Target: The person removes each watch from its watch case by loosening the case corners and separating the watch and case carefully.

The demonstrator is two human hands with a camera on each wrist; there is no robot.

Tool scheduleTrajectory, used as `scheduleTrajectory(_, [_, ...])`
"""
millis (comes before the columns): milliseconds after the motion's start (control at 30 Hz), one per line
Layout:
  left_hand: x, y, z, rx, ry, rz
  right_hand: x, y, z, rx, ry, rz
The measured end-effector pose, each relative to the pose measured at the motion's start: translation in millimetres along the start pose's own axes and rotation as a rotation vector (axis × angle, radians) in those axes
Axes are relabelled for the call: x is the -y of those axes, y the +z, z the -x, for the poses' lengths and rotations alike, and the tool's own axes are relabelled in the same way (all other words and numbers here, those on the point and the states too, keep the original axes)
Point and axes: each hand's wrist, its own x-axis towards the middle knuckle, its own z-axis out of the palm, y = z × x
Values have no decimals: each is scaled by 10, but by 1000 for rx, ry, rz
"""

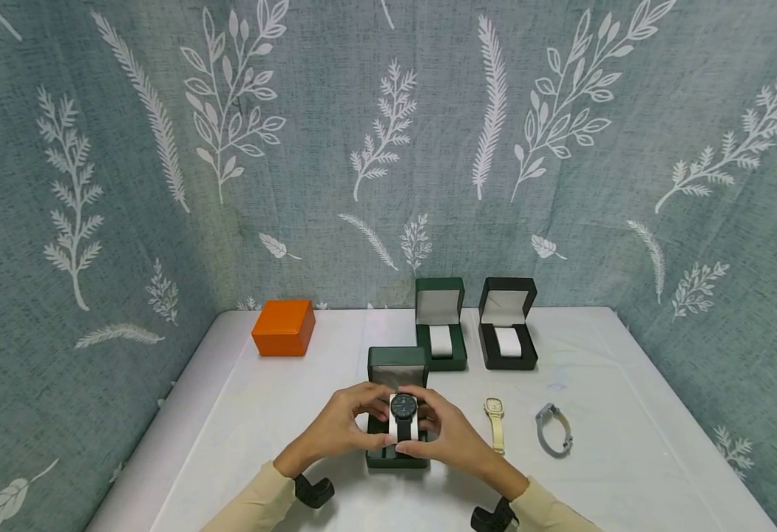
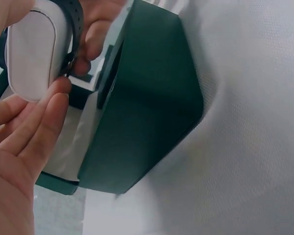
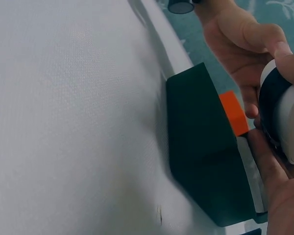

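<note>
While both our hands meet over the open dark green watch box (image 1: 396, 452) near the front of the white table (image 1: 628, 443), we hold a white watch cushion (image 1: 404, 427) with a black watch (image 1: 404, 406) strapped round it, just above the box's base. Our left hand (image 1: 344, 428) curls its fingers (image 2: 36, 117) against the cushion's left side, fingertips touching the pillow beside the strap, and our right hand (image 1: 444, 432) grips it from the right with curled fingers and thumb. Through the right wrist camera, the cushion and its black strap sit pinched at the fingertips above the box's outer wall. Behind stand two more open boxes, each with a bare white cushion: a green watch box (image 1: 440, 325) and a black watch box (image 1: 507, 325) just beside it. A closed orange box (image 1: 284, 328) rests well apart at the back left. To the right of our hands lie a gold-toned watch (image 1: 495, 421) and a grey watch (image 1: 554, 430), near each other, on the tablecloth
</note>
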Motion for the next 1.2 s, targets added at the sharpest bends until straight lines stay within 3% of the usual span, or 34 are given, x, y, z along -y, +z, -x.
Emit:
scheduleTrajectory(400, [0,13,31,13,-47,108,47,17,-6,-12,62,5])
scheduleTrajectory(967, [4,31,-20,6,-27,-5,12,18,5,-53,25,142])
scheduleTrajectory(1200, [8,44,-19,17,-53,6,20,-2,39,-31,43,120])
